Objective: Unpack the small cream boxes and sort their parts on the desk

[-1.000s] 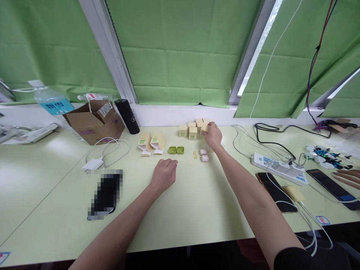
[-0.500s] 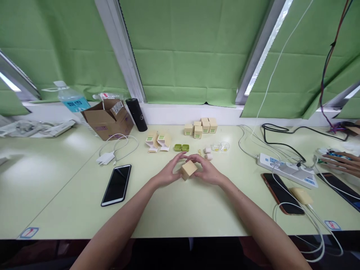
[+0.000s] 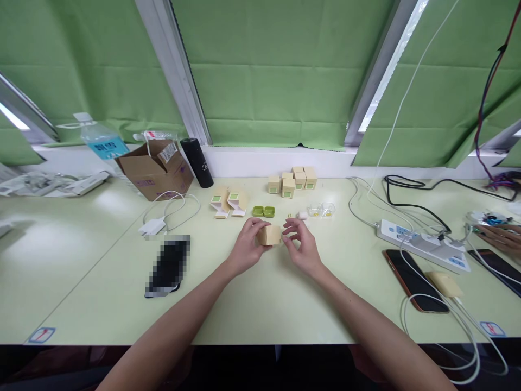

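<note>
A small tan cardboard box [image 3: 272, 235] is gripped by my left hand [image 3: 245, 248], with the thumb and fingers wrapped round its left side. At the box's right edge, my right hand [image 3: 303, 247] has its fingers curved and spread, apparently holding nothing. Just beyond the hands are two green square containers [image 3: 264, 212]. Pale small pieces [image 3: 302, 215] and clear cups [image 3: 321, 210] with yellow bits inside lie to the right of them. Two opened small boxes [image 3: 228, 203] stand on the left, and several closed small boxes [image 3: 298, 179] are grouped at the back.
On the left lie a phone [image 3: 169, 267] and a white charger [image 3: 152, 227] with its cable. A brown carton [image 3: 157, 174] and black bottle [image 3: 197, 163] stand behind. To the right are a power strip [image 3: 423, 245], another phone [image 3: 413, 282] and another person's hand [image 3: 500, 238].
The box has been turned so that a side faces me squarely, and it has moved slightly up. My right hand has drawn away from it to the right; my left hand keeps hold.
</note>
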`<state>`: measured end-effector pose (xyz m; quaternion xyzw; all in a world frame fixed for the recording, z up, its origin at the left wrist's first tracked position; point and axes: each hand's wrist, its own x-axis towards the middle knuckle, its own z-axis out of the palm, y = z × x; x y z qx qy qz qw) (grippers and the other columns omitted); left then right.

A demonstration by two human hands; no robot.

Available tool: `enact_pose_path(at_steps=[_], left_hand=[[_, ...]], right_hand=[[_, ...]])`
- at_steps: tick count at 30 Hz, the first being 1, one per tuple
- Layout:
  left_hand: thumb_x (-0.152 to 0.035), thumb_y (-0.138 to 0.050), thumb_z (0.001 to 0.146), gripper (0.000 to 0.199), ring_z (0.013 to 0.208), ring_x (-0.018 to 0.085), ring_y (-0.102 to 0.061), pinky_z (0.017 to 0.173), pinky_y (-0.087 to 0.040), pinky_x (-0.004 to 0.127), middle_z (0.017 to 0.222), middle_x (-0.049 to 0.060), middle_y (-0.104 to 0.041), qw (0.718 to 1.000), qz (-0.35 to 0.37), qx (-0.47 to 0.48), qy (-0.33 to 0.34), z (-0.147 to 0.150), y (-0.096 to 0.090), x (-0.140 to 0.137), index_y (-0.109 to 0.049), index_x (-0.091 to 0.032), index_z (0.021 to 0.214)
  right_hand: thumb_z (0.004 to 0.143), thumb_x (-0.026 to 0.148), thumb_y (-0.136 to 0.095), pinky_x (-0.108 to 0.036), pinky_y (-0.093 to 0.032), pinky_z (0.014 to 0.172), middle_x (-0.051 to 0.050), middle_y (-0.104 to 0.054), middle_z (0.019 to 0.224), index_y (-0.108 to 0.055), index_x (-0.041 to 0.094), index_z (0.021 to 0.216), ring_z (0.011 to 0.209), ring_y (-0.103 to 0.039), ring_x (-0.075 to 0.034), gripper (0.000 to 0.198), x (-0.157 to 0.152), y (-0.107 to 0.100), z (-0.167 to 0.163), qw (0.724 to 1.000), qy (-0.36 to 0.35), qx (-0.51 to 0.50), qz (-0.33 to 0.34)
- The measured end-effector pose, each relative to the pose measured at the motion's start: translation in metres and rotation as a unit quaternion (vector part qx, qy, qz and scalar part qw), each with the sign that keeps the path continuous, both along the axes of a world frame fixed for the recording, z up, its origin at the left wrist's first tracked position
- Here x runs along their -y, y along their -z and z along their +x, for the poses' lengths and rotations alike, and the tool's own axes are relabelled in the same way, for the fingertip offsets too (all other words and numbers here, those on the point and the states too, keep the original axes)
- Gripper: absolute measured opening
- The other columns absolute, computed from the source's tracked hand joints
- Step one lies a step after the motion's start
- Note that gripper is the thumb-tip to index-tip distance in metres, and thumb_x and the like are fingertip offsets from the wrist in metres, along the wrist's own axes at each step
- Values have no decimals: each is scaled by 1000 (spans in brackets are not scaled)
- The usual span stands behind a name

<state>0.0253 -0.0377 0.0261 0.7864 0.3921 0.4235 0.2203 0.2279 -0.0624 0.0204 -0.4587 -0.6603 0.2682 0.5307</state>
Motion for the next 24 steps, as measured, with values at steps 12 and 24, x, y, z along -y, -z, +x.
enact_pose_path(at_steps=[12, 24], left_hand=[[1, -57, 77, 59, 97, 22, -61, 70, -59, 29, 107, 9, -57, 960, 250, -121, -46, 9, 12, 7, -57, -20, 132], [2, -51, 84, 49, 89, 22, -61, 63, -55, 29, 97, 10, -63, 909, 356, -200, -76, 12, 7, 7, -59, -17, 128]], right_hand=[[90, 25, -59, -44, -62, 83, -12, -64, 118, -45, 23, 137, 99, -68, -25, 49, 11, -5, -10, 998, 0, 56, -3], [87, 18, -54, -47, -61, 83, -14, -63, 124, -26, 23, 149, 94, -70, -26, 69, 19, -19, -10, 988, -32, 130, -75]])
